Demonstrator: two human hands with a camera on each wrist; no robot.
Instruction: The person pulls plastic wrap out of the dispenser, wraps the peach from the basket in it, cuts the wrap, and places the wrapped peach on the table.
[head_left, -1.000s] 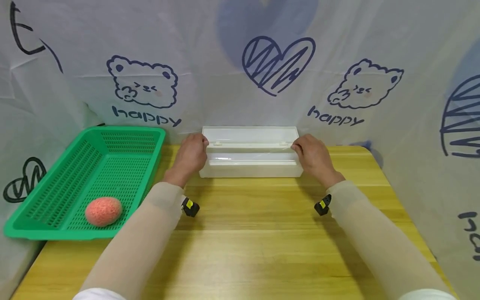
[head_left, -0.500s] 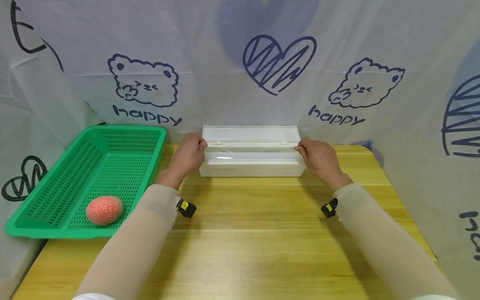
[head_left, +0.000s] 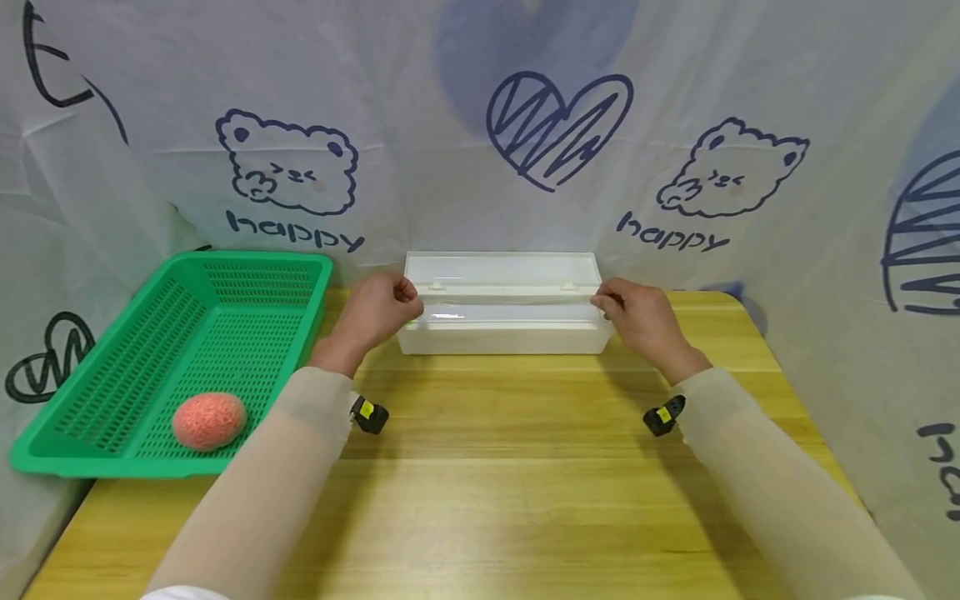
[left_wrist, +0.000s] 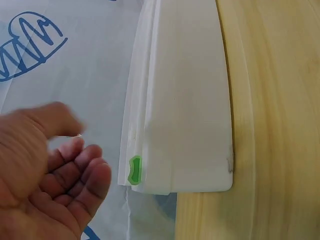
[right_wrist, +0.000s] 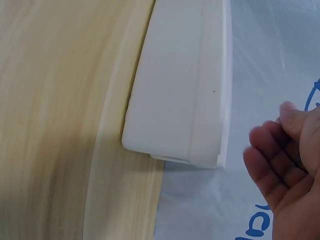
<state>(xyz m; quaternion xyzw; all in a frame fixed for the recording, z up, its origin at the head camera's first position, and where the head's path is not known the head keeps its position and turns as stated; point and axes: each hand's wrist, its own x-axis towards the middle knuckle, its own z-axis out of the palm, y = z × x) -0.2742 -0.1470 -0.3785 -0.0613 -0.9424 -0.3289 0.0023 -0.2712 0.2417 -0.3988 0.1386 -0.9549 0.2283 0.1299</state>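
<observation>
A long white plastic wrap dispenser (head_left: 506,340) stands at the table's back edge, its lid (head_left: 502,268) raised. Clear plastic wrap (head_left: 450,315) shows as a glint along its opening. At the dispenser's left end is my left hand (head_left: 378,310), thumb and index finger together, seemingly at the edge of the film, which is hard to see. My right hand (head_left: 641,321) pinches at the right end, thumb against index finger, the film there barely visible. In the left wrist view a green piece (left_wrist: 135,170) sits on the dispenser's end; the left thumb is blurred.
A green perforated basket (head_left: 307,367) stands at the left, with a pink textured egg-shaped object (head_left: 209,422) in it. A white cloth with drawings (head_left: 450,192) hangs behind the wooden table (head_left: 510,483). Small black devices are strapped at both wrists.
My right hand has shifted slightly right. The left hand first went slightly left, then came back right and a little lower over the dispenser's end. The dispenser and basket have stayed put.
</observation>
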